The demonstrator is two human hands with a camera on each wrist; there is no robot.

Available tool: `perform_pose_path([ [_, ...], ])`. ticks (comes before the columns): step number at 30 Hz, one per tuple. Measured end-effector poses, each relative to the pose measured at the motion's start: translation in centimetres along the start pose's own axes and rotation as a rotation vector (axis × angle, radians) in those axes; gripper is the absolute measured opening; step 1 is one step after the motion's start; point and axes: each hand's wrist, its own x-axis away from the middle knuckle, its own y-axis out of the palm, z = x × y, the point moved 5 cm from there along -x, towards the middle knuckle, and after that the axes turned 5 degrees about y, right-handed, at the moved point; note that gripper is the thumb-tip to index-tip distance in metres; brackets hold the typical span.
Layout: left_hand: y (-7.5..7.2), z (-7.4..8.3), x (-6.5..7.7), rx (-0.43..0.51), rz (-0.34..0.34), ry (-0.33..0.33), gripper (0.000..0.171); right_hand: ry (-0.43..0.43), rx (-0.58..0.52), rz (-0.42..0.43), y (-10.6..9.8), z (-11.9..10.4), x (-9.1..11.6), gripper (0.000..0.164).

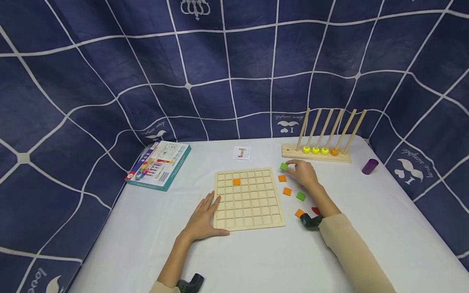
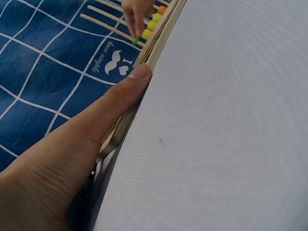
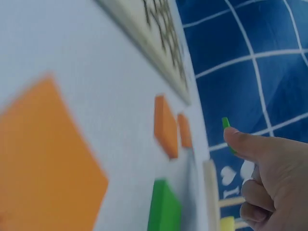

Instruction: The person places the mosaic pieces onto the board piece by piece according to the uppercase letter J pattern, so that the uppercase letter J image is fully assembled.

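Note:
In the head view my right hand pinches a green square tile between thumb and fingertips, just past the far right corner of the wooden grid board. The right wrist view shows the thumb on the green tile, held above the table. My left hand rests at the board's near left corner, fingers along the left side and thumb along the front edge. One orange tile sits in a cell of the board's second row. Beside the board lie loose orange tiles and another green tile.
A red piece lies partly hidden by the right wrist's black device. Behind the board is a small pattern card. A peg stand with beads stands back right, near a purple cup. A flat box lies back left.

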Motion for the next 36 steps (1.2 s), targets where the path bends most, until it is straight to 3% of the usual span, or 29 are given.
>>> perform_pose_path([
  [4, 0.0, -0.1, 0.0, 0.005, 0.001, 0.000, 0.125, -0.068, -0.031, 0.013, 0.1, -2.0, 0.3, 0.029],
  [9, -0.2, 0.0, 0.1, 0.002, 0.027, 0.014, 0.125, -0.093, -0.054, -0.013, 1.3, -4.1, 0.4, 0.030],
  [16, -0.3, 0.0, 0.2, 0.000, 0.030, 0.016, 0.124, -0.165, -0.089, 0.014, 2.9, -7.2, 0.9, 0.034],
  [22, -0.4, -0.1, 0.2, -0.007, 0.032, 0.008, 0.124, -0.189, -0.138, -0.056, 5.2, -9.5, 1.4, 0.034],
  [30, -0.2, -0.2, 0.1, 0.002, 0.019, 0.004, 0.124, -0.186, -0.160, -0.163, 8.1, -10.4, 1.6, 0.033],
  [36, 0.0, 0.0, 0.2, 0.001, 0.025, 0.004, 0.123, -0.201, -0.088, -0.188, 9.3, -10.0, 1.9, 0.030],
])
